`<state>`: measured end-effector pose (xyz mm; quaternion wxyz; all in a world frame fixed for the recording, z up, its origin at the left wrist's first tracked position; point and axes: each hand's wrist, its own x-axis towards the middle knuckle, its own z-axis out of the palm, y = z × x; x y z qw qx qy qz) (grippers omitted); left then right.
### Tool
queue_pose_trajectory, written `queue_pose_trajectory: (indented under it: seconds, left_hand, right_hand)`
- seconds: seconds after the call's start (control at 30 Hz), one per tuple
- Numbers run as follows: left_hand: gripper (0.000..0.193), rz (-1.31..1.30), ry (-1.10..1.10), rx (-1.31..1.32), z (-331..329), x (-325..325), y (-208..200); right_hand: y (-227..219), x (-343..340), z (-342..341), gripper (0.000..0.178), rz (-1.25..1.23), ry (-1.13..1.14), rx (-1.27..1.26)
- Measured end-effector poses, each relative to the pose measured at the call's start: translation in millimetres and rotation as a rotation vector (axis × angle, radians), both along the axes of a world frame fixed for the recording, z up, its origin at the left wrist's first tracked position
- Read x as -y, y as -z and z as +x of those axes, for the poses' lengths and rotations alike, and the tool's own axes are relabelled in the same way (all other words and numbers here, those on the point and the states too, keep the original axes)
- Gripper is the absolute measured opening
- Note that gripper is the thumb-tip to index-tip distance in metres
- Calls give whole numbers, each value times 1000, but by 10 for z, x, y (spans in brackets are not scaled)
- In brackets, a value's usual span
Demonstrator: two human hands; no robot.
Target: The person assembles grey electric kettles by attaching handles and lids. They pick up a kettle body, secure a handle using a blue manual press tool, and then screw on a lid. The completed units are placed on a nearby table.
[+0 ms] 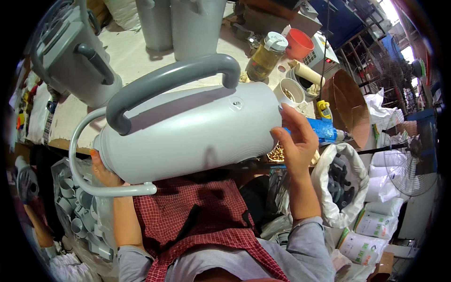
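A light grey thermos jug (197, 127) lies on its side across the front of my body, its dark grey handle (174, 80) uppermost. A thin, light grey carrying bail (77, 155) loops round its left end. My left hand (105, 171) is closed round that left end from below, with most of its fingers hidden behind the jug. At the right end, my right hand (298, 138) has thumb and fingertips at the jug's rim, the fingers curved. Several other grey jugs, one of them (84, 61) with a dark handle, stand on the table.
On the pale table (127, 47) are a lidded bottle (267, 56), a red cup (299, 43) and a white cup (289, 91). A blue power screwdriver (324, 130) lies at right. Sacks of dark handles (340, 181) and grey parts (77, 211) flank me. A fan (413, 164) and another person's arm (38, 225) are at the sides.
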<state>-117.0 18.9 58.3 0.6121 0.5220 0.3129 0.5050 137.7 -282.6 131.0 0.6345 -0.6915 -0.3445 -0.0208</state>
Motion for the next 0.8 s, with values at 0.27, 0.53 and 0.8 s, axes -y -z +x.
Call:
queue_pose_trajectory:
  seconds: [0.27,0.53,0.8]
  left_hand:
    - [50,-8,6,-92,-12,-108,187]
    - [45,84,30,1,-144,-191,108]
    - [44,107,0,-44,-187,-344,150]
  right_hand:
    - [-105,-49,4,48,-117,-11,40]
    - [-539,-596,104,45,-49,-65,311]
    - [-483,-859,199,39,46,-526,-312]
